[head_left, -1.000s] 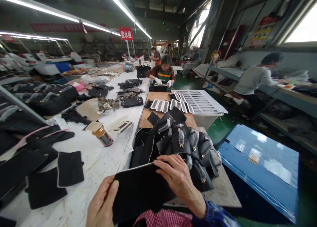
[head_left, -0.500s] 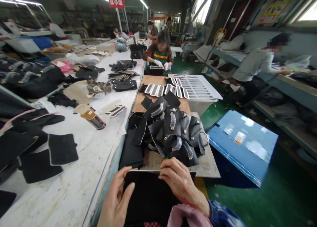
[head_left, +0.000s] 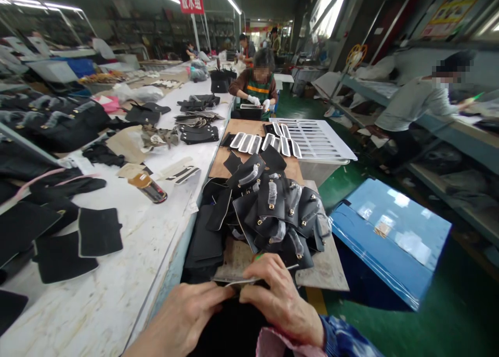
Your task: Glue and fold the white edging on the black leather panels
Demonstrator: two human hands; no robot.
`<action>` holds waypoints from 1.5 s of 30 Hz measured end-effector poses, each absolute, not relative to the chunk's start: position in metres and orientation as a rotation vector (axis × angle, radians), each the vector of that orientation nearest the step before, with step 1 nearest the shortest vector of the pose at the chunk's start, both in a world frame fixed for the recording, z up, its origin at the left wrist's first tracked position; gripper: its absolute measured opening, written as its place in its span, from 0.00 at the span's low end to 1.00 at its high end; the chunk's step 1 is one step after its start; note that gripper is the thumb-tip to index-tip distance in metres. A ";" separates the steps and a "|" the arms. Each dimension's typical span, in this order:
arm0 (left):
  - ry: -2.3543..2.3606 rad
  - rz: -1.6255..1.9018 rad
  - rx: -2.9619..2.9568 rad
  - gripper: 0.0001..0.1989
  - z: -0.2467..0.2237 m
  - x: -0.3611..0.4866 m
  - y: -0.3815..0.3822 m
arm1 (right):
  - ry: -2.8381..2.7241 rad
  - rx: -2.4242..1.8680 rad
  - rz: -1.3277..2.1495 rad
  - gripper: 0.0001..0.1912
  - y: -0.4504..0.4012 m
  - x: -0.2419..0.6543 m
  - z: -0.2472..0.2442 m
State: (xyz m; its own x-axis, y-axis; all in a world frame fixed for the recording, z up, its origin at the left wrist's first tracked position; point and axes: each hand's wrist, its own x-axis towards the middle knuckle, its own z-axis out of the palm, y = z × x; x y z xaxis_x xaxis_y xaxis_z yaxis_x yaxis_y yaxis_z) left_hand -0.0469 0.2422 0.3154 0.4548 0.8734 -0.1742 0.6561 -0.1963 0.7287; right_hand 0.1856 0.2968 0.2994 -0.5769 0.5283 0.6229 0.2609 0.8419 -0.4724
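At the bottom of the head view I hold a black leather-like panel (head_left: 234, 328) by its pale upper edge. My left hand (head_left: 189, 310) is closed on that edge, its fingertips near the middle. Close beside it, my right hand (head_left: 278, 297) pinches the same edge with bent fingers. The panel's lower part runs out of the frame. Just beyond my hands lies a heap of black bag pieces (head_left: 271, 196) with plastic-wrapped handles and gold-coloured fittings. A stack of flat black panels (head_left: 206, 232) lies left of the heap.
A long white table (head_left: 156, 242) runs along my left, bearing black panels (head_left: 100, 232) and a bottle with brown contents (head_left: 147, 188). To the right stands a blue box (head_left: 393, 237). A co-worker (head_left: 259, 84) in white gloves sits ahead; another person (head_left: 417, 102) works at the right-hand bench.
My left hand has moved from the panel's left side to its upper edge, nearer my right hand. The edge now bends between them. The view has shifted slightly.
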 end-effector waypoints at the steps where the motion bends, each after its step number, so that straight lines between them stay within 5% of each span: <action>1: 1.297 0.398 1.961 0.22 0.315 -0.049 0.240 | -2.159 -0.613 0.406 0.05 0.299 0.191 0.299; 9: 1.820 0.640 2.620 0.24 0.324 -0.061 0.233 | -1.816 -1.064 0.280 0.04 0.336 0.247 0.262; 20: 2.141 0.104 2.686 0.25 0.332 -0.076 0.236 | -1.946 -1.159 0.614 0.11 0.360 0.233 0.189; 36: 2.019 0.489 2.926 0.17 0.355 -0.124 0.236 | -2.069 -1.140 1.279 0.15 0.352 0.151 0.221; 45: 2.460 0.484 2.307 0.21 0.265 -0.224 0.249 | -1.852 -1.448 1.364 0.18 0.372 0.121 0.158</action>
State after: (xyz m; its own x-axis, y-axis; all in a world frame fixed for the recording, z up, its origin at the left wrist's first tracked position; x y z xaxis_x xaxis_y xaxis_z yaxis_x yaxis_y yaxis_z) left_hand -0.2237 0.2492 0.2649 -0.0639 0.9235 0.3783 0.9980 0.0593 0.0238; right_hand 0.1208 0.3717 0.1582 -0.3692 0.9002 -0.2311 0.4877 -0.0240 -0.8727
